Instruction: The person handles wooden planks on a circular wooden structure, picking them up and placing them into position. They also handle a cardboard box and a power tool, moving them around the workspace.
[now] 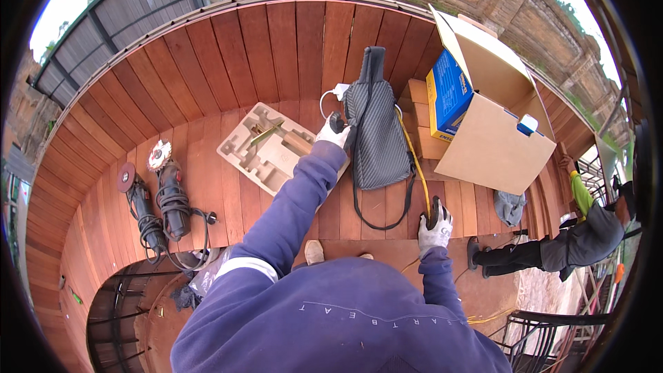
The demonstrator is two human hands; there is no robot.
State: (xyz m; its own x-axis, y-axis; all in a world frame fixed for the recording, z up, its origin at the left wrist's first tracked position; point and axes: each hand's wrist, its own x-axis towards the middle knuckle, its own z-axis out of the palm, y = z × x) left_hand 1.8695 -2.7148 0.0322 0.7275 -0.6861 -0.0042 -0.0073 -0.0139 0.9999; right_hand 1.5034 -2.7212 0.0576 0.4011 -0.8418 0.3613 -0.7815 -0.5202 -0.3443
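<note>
A grey striped sling bag (378, 135) lies on the wooden bench, its black strap looping toward me. My left hand (335, 130), in a white glove with dark fingers, is closed at the bag's left edge, beside a moulded cardboard tray (268, 150). What it holds, if anything, is hidden; a white cable curves down toward it from a white plug or socket (339, 90). Right of the bag runs a yellow cord (415, 159). The gloved right hand (435, 226) is closed round that cord near the bench's front edge.
An open cardboard carton (494, 141) and a blue-and-yellow box (449, 93) stand at the right. Two angle grinders, one with a reddish disc (127, 177) and one with a toothed disc (159, 156), lie left. A grey cloth (510, 207) and another person (573, 242) are far right.
</note>
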